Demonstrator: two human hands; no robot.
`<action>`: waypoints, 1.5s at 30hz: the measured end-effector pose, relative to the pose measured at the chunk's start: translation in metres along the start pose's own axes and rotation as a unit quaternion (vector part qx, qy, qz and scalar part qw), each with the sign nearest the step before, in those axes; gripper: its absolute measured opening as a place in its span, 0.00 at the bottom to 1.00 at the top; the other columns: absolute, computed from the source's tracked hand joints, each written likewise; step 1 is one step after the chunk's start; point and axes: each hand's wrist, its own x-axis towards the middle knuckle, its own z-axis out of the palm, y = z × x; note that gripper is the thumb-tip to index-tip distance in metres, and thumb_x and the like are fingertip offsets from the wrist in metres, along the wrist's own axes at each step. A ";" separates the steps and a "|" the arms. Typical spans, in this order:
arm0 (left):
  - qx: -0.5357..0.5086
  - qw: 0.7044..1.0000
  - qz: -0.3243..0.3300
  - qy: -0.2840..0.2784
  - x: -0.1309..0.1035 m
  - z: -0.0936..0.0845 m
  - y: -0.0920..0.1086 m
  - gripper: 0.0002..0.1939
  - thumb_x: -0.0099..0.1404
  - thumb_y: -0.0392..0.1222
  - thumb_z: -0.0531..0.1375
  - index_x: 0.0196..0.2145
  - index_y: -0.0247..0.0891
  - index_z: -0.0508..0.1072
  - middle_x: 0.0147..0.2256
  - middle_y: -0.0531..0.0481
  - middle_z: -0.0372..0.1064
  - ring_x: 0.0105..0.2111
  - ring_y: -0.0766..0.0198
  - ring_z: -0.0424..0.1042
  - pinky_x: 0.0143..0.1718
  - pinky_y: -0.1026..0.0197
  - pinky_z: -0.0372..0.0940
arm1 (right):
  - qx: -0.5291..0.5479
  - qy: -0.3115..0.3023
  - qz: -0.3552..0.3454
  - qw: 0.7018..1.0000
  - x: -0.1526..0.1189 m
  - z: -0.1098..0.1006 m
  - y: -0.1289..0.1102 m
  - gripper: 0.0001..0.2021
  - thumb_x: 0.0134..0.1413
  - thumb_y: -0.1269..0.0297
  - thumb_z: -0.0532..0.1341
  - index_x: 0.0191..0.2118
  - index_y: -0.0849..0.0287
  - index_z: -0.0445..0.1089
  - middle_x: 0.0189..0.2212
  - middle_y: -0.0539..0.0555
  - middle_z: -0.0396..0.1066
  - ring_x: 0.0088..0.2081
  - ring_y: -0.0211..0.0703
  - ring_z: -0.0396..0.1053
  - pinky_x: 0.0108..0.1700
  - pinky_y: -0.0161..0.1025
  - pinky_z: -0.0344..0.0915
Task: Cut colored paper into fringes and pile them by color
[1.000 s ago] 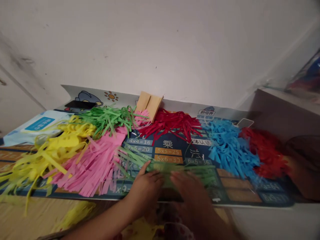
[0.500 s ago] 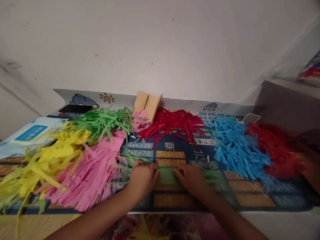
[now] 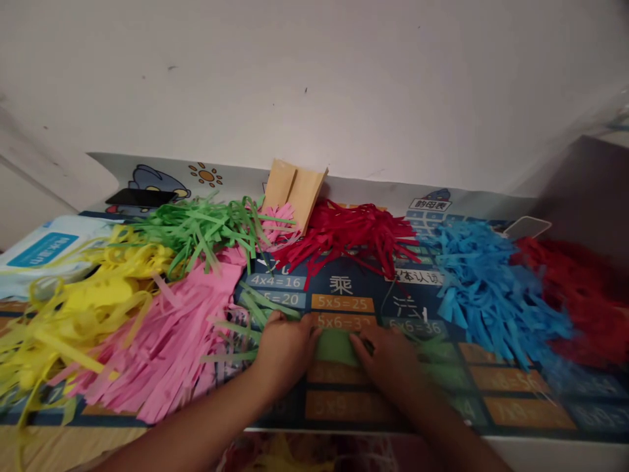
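Observation:
A strip of green tissue paper (image 3: 337,347) with fringed ends lies low over the printed mat (image 3: 341,406). My left hand (image 3: 285,344) closes on it left of the middle, fingers curled, and loose fringe sticks out to the left. On the other side my right hand (image 3: 388,357) pinches the same paper, thumb toward the left hand. The plain band between both hands looks flat. Pink fringed paper (image 3: 167,347) lies close to the left hand's fringe. Farther back is a red fringed bundle (image 3: 354,239). Blue fringed paper (image 3: 491,288) lies to the right.
Yellow fringed paper (image 3: 98,295) and a green bundle (image 3: 201,229) spread at left, near a wipes packet (image 3: 54,246) and a dark phone (image 3: 142,197). Folded tan paper (image 3: 295,190) leans at the back. More red fringe (image 3: 580,295) lies far right, and a white wall rises behind.
The camera view has shifted slightly, so things at the right sit farther right and the mat's back edge sits higher. Both hands stay on the green paper, with little visible change in grip.

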 end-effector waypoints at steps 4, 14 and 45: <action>0.005 1.000 0.012 0.023 -0.001 0.001 0.001 0.12 0.70 0.44 0.52 0.38 0.37 0.73 0.27 0.45 0.75 0.29 0.53 0.74 0.41 0.49 0.60 | 0.004 -0.005 -0.001 1.000 0.004 -0.001 0.004 0.13 0.61 0.61 0.59 0.25 0.57 0.70 0.24 0.51 0.73 0.28 0.45 0.68 0.33 0.39 0.51; 0.112 0.932 0.328 0.103 0.004 -0.021 -0.001 0.04 0.62 0.37 0.61 0.29 0.37 0.74 0.33 0.46 0.70 0.42 0.53 0.63 0.51 0.46 0.54 | -0.044 0.060 -0.261 0.962 -0.022 -0.037 0.011 0.08 0.61 0.71 0.56 0.44 0.58 0.70 0.42 0.58 0.73 0.44 0.49 0.66 0.55 0.50 0.48; -0.124 0.955 0.233 0.136 -0.014 -0.006 -0.042 0.07 0.66 0.42 0.58 0.34 0.47 0.77 0.36 0.52 0.74 0.42 0.57 0.69 0.57 0.40 0.45 | 0.105 0.015 -0.149 0.983 -0.005 -0.012 0.027 0.08 0.61 0.66 0.61 0.31 0.55 0.75 0.32 0.48 0.73 0.38 0.41 0.66 0.42 0.41 0.52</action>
